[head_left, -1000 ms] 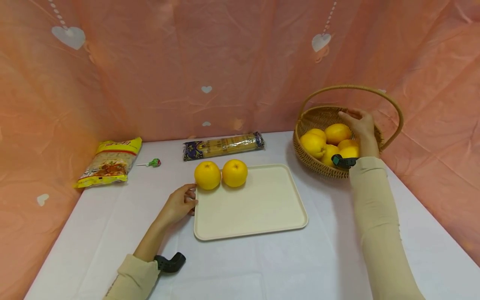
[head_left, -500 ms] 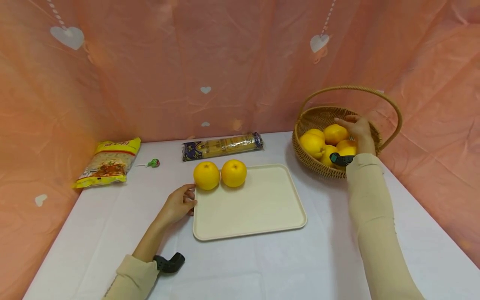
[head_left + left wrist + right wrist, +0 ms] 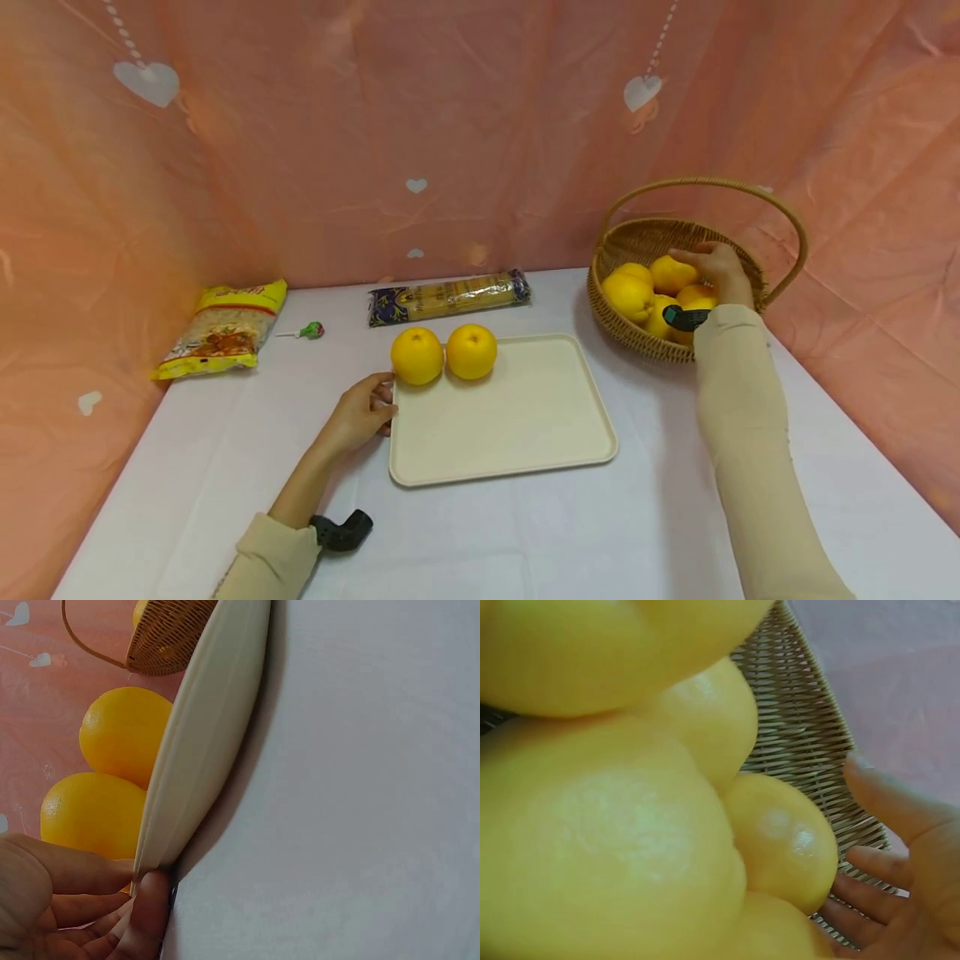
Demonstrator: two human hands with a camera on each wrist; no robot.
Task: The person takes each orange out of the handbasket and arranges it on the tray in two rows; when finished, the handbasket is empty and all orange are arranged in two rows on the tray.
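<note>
My left hand (image 3: 360, 414) pinches the left rim of a cream tray (image 3: 517, 417) between thumb and fingers; in the left wrist view the tray's edge (image 3: 202, 735) runs away from the grip. Two round, yellow-orange oranges (image 3: 417, 356) (image 3: 471, 352) sit side by side at the tray's far left corner. Over on the right, my right hand (image 3: 722, 271) reaches into a wicker basket (image 3: 637, 337) holding several yellow fruits (image 3: 628, 293). In the right wrist view its thumb and fingers are spread, with fingertips right beside one smooth yellow fruit (image 3: 784, 844).
Behind the tray lies a long packet of dry noodles (image 3: 450, 297). A lollipop (image 3: 311, 330) and a yellow-ended food bag (image 3: 225, 327) are at the back left. The basket's tall handle (image 3: 705, 182) arches over my right hand. A pink curtain (image 3: 480, 125) closes off the back.
My right hand has lowered and shifted slightly left, closer over the fruits in the basket. The left hand keeps its grip on the tray, and the oranges stay put.
</note>
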